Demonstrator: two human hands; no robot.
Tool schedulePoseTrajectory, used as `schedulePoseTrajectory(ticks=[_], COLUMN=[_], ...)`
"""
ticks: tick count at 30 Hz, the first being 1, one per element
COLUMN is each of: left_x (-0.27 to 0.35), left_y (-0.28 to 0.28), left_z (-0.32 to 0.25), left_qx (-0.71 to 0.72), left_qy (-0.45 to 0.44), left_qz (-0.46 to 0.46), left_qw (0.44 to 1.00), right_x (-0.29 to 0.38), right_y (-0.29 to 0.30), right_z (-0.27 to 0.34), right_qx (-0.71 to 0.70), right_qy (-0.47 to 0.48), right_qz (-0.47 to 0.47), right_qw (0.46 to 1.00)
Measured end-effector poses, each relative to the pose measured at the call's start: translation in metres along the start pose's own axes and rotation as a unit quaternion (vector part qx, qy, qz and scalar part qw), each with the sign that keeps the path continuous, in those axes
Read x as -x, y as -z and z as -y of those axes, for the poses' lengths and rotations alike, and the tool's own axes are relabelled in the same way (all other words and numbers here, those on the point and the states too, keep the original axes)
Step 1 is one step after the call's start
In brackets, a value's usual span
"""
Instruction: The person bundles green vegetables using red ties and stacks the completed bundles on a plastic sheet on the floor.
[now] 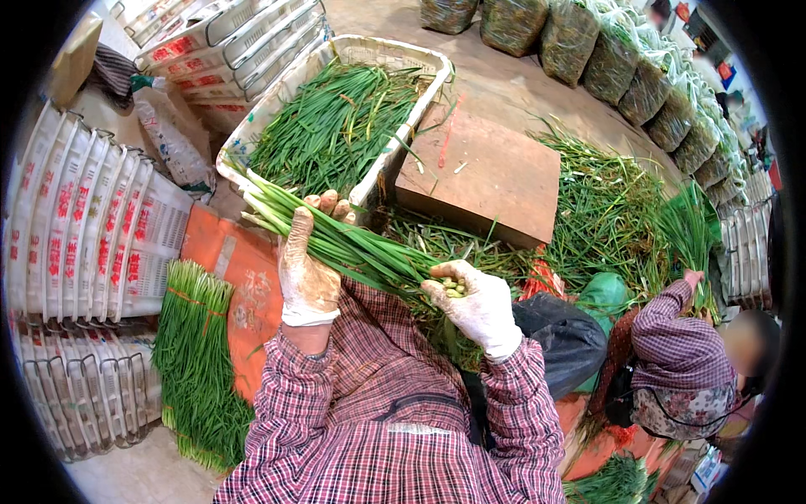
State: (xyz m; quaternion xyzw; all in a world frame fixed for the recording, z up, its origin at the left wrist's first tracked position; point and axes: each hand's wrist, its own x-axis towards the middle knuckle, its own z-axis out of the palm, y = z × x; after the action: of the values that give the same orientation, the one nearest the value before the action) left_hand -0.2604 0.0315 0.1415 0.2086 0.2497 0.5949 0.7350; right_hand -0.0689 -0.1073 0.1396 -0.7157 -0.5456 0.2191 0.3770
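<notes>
A bunch of garlic chives (365, 242) lies across my front, its pale stem ends to the upper left. My left hand (308, 268), in a white glove with brown stains, supports it near the stems, thumb on the near side and fingertips showing beyond it. My gloved right hand (475, 302) closes on the leaf end, its fingertips stained yellow-green. Just beyond the bunch stands a white plastic crate (444, 69) with a loose heap of chives (340, 126) in it. To the crate's right is a brown block with a flat top (485, 164), bearing a few scraps and a red strip.
Tied chive bundles (195, 353) lie at left beside stacked white crates (82, 220). Leaf trimmings (604, 214) cover the floor around the block. A black bag (560, 340) lies right of me; beyond it a co-worker (680, 353) holds chives. Filled plastic bags (567, 44) line the back.
</notes>
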Motion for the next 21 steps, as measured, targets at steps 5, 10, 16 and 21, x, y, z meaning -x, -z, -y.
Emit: schedulePoseTrajectory(ticks=[5, 10, 16, 21], left_x=[0.007, 0.009, 0.002, -0.004], left_y=[-0.011, -0.009, 0.004, 0.006], left_z=[0.003, 0.001, -0.002, -0.006], left_qx=[0.002, 0.004, -0.008, 0.0], left_qy=[0.007, 0.008, 0.009, -0.001], left_qz=[0.023, 0.039, 0.012, -0.006], left_qw=[1.0, 0.999, 1.0, 1.0], right_x=[-0.004, -0.003, 0.001, 0.008], right_y=[-0.01, -0.012, 0.001, 0.013], right_z=[0.007, -0.003, -0.006, -0.028], right_qx=[-0.012, 0.002, 0.032, 0.021], right_qy=[0.017, 0.01, -0.005, -0.051], right_qz=[-0.017, -0.026, -0.022, -0.019], right_qw=[1.0, 1.0, 0.999, 0.998])
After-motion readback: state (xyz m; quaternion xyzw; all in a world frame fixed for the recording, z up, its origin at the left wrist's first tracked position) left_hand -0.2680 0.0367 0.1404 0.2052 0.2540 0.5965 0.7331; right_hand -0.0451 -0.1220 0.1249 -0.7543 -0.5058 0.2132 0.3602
